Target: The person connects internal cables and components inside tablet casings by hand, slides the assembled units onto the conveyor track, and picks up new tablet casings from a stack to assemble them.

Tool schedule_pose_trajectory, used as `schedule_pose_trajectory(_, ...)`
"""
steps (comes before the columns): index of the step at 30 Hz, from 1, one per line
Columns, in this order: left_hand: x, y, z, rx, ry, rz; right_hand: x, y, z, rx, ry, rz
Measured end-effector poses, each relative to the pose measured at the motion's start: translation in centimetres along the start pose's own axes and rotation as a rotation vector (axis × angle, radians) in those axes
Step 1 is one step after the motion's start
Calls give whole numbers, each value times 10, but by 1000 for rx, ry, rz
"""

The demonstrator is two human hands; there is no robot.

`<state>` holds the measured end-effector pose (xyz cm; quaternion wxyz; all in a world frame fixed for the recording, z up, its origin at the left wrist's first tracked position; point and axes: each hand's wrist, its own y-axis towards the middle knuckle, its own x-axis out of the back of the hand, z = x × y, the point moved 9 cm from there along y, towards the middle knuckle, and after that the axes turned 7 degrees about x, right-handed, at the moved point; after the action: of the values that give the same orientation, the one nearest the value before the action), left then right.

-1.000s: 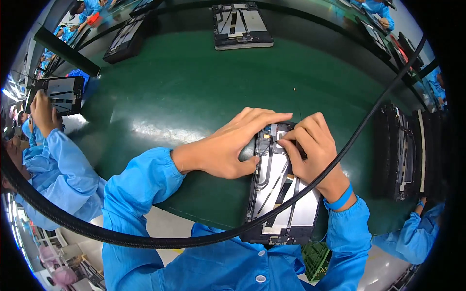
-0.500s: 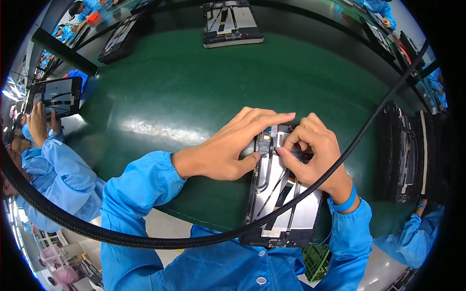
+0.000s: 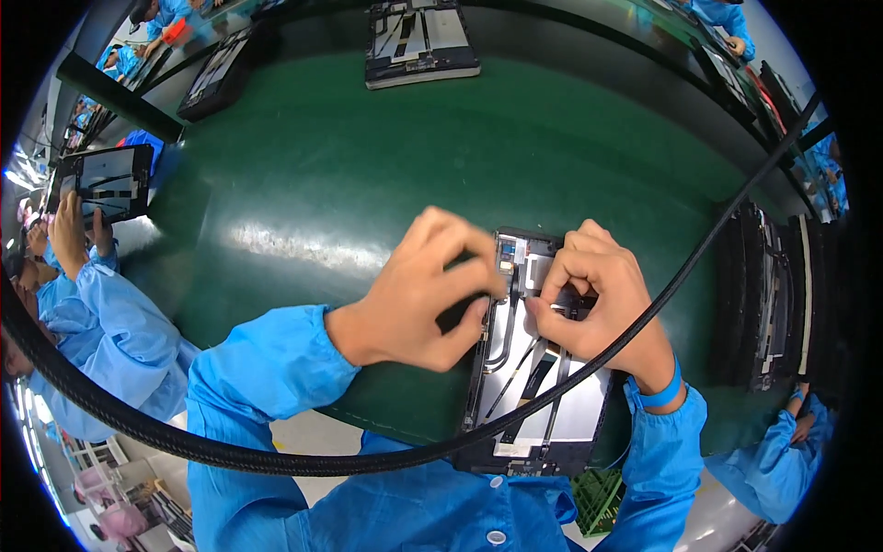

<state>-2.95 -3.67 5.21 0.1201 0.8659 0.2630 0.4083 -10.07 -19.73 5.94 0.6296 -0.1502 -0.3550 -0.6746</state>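
An opened tablet (image 3: 575, 414), with a dark frame, silvery-white panels and black flat cables inside, lies at the table's near edge in front of me. My right hand (image 3: 598, 285) is over its upper right part, thumb and index finger pinched together against the inside. Whatever is between those fingertips is hidden or too small to name. My left hand (image 3: 423, 290) hovers by the tablet's upper left edge. Its fingers are bent, with a gap between thumb and index finger and nothing visible in them; the index fingertip is blurred.
A thick black cable (image 3: 276, 460) loops across the view in front of the tablet. Another opened tablet (image 3: 423, 69) lies at the far side of the green table (image 3: 368, 156). Dark tablets stand at the right (image 3: 768, 294). At left, a person holds a tablet (image 3: 115, 179).
My left hand has drawn back from the tablet's top edge, its outstretched fingers now bent. My right hand keeps its pinch in nearly the same place.
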Motion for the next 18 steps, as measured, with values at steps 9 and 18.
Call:
schedule_pose_trajectory(9,5,-16,-19,-60,137,-87,-2,-5,4,46,-7,6)
schedule_pose_trajectory(18,0,-15,-24,6,183,-70,-2,-7,7,128,-42,-3)
